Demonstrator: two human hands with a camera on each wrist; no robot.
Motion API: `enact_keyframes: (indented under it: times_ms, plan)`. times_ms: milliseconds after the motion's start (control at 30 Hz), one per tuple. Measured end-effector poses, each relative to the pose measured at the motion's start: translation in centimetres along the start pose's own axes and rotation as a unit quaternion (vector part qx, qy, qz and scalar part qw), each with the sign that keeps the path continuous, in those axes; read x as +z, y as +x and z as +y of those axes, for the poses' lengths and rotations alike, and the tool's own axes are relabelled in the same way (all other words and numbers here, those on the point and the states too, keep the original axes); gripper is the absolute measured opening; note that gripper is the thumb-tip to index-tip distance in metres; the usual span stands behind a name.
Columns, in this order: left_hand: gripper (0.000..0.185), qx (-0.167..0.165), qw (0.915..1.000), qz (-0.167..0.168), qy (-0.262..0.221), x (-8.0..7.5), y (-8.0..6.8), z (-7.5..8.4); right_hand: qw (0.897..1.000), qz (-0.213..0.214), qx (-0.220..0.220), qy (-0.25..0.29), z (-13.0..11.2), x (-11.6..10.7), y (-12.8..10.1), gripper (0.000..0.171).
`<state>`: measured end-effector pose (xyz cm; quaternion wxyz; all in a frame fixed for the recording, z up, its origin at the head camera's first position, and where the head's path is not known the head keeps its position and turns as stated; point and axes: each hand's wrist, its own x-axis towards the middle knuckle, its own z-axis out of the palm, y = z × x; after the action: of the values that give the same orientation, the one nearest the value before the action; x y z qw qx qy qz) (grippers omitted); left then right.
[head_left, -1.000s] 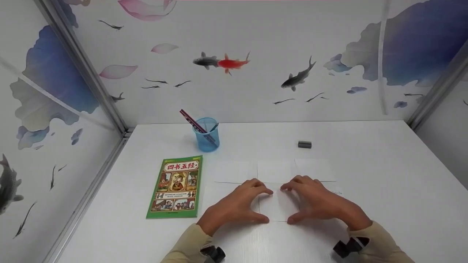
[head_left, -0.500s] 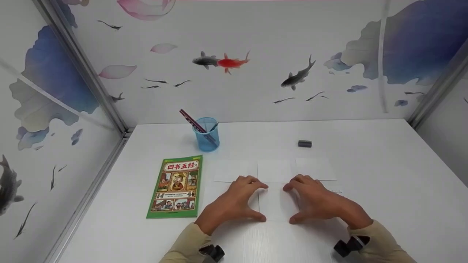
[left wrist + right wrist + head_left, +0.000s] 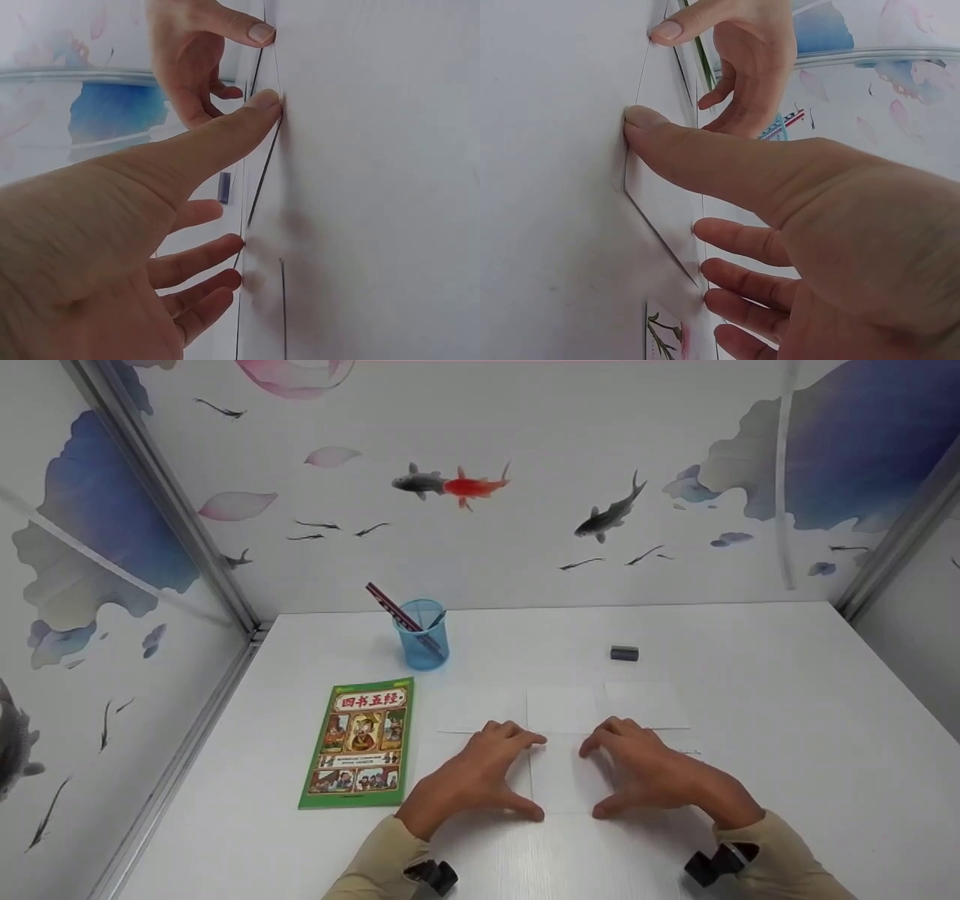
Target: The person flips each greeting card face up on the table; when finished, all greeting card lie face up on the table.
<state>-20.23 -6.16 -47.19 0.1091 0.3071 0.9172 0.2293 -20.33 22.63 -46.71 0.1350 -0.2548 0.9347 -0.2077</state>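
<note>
On the white table lies a white paper card (image 3: 562, 772) in the middle of the near row. My left hand (image 3: 480, 780) is over its left part, thumb at the near edge and fingertips toward the far edge. My right hand (image 3: 645, 772) mirrors it on the right side, thumb likewise at the near edge. In the left wrist view the left thumb (image 3: 259, 109) touches the card edge, with the other fingers spread. The right wrist view has the right thumb (image 3: 645, 124) at a card corner. A far row holds left (image 3: 484, 709), middle (image 3: 562, 709) and right (image 3: 649, 705) cards.
A green-bordered book (image 3: 360, 742) lies left of the cards. Behind it stands a blue pen cup (image 3: 424, 641) with pencils. A small dark grey block (image 3: 624, 653) sits at the back right. A card with a printed plant (image 3: 664, 330) shows by the right hand.
My hands have slid slightly apart along the near card, the left one to the left and the right one a little to the right. The head view has shifted slightly.
</note>
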Motion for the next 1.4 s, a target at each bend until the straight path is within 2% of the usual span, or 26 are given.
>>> enact_keyframes:
  times_ms: [100, 267, 367, 500, 667, 733, 800, 867, 900, 933, 967, 1033, 1100, 1133, 1233, 1267, 1400]
  plan:
    - [0.092, 0.01, 0.9999, -0.009, 0.0, 0.0, 0.1, 0.0, 1.0, -0.001, -0.003, -0.001, 0.0, 0.0, 0.0, 0.072]
    - [0.086, 0.015, 0.9996, -0.013, -0.021, 0.2, 0.3, -0.2, 1.0, -0.004, -0.006, -0.006, -0.1, 0.0, 0.0, 0.084]
    - [0.083, 0.014, 0.9995, -0.006, -0.027, 0.3, 0.3, -0.3, 1.0, -0.002, -0.013, -0.002, -0.1, -0.1, -0.1, 0.086]
    - [0.069, 0.016, 0.9995, 0.014, -0.025, 0.4, 0.2, -0.2, 0.999, 0.023, -0.038, 0.023, 0.0, -0.2, -0.2, 0.079]
    - [0.056, 0.005, 0.9982, 0.057, -0.019, 0.7, 0.4, 0.3, 0.991, 0.063, -0.045, 0.11, 0.1, -0.2, 0.1, 0.065]
    - [0.052, 0.0, 0.9969, 0.072, -0.033, 0.9, 0.4, 0.5, 0.982, 0.086, -0.036, 0.167, 0.1, -0.3, 0.4, 0.063]
    - [0.048, 0.002, 0.994, 0.076, -0.079, 1.0, 0.5, 0.8, 0.967, 0.114, -0.028, 0.228, -0.1, -0.4, 0.6, 0.064]
    - [0.047, -0.001, 0.9859, 0.065, -0.154, 1.0, 0.6, 1.0, 0.949, 0.138, -0.021, 0.281, -0.4, -0.5, 0.6, 0.062]
    - [0.047, -0.001, 0.9774, 0.057, -0.203, 1.1, 0.7, 1.1, 0.941, 0.144, -0.022, 0.304, -0.5, -0.6, 0.6, 0.059]
    - [0.046, -0.004, 0.9656, 0.049, -0.256, 1.1, 0.7, 1.2, 0.935, 0.146, -0.029, 0.323, -0.7, -0.6, 0.6, 0.054]
    - [0.047, -0.006, 0.9503, 0.039, -0.309, 1.1, 0.7, 1.3, 0.93, 0.142, -0.038, 0.338, -0.9, -0.5, 0.6, 0.05]
    - [0.055, -0.021, 0.9264, 0.029, -0.375, 1.2, 0.7, 1.5, 0.927, 0.122, -0.055, 0.349, -1.2, -0.3, 0.7, 0.042]
    - [0.058, -0.025, 0.907, 0.022, -0.42, 1.3, 0.7, 1.6, 0.928, 0.103, -0.079, 0.349, -1.4, 0.0, 0.9, 0.038]
    - [0.053, -0.028, 0.9031, 0.021, -0.428, 1.3, 0.6, 1.6, 0.93, 0.098, -0.087, 0.342, -1.4, 0.2, 0.9, 0.036]
    - [0.041, -0.028, 0.9042, 0.023, -0.426, 1.5, 0.7, 1.3, 0.945, 0.113, -0.09, 0.292, -1.3, 0.7, 1.0, 0.031]
    - [0.042, -0.025, 0.9023, 0.024, -0.43, 1.5, 0.8, 1.2, 0.95, 0.124, -0.09, 0.272, -1.2, 0.7, 1.0, 0.031]
    - [0.042, -0.021, 0.9057, 0.03, -0.422, 1.5, 0.8, 1.0, 0.965, 0.159, -0.076, 0.193, -0.8, 1.0, 1.0, 0.039]
